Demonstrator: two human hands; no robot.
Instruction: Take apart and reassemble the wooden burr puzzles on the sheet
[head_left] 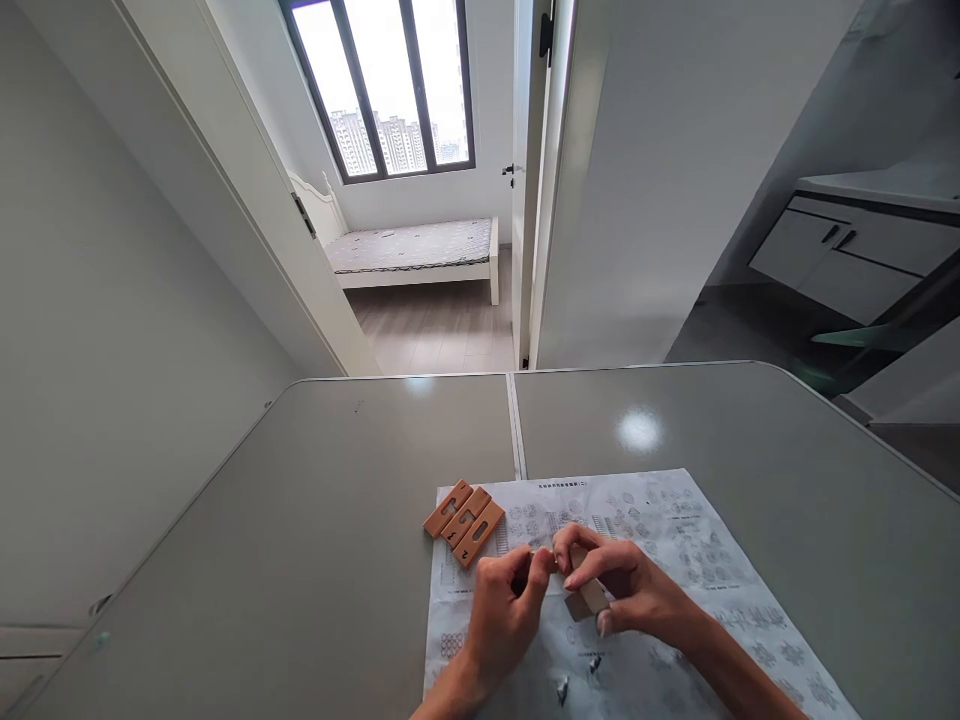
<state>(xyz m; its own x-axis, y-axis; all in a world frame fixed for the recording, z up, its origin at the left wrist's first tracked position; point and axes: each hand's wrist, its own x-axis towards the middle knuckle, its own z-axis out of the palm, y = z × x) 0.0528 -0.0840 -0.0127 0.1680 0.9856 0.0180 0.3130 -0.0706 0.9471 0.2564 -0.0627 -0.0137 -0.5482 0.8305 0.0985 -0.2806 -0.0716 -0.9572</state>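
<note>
My right hand (637,590) grips a small light wooden block (587,601) between thumb and fingers, tilted over a printed paper sheet (705,590). Just left of it, my left hand (506,605) is closed in a pinch by my right fingertips; whatever it pinches is mostly hidden. Beyond my left hand, three reddish-brown wooden blocks (465,523) lie side by side at a slant, with cut-out slots and dark numerals. Two small shiny metallic bits rest on the sheet below my hands, one nearer bit (562,690) and one farther bit (595,664).
The sheet lies on a grey table (360,540) with a pale seam (515,425) down its middle. Beyond the far edge, an open door (529,200) leads to a room with a bed (420,250) and window. A white cabinet (847,250) stands at the right.
</note>
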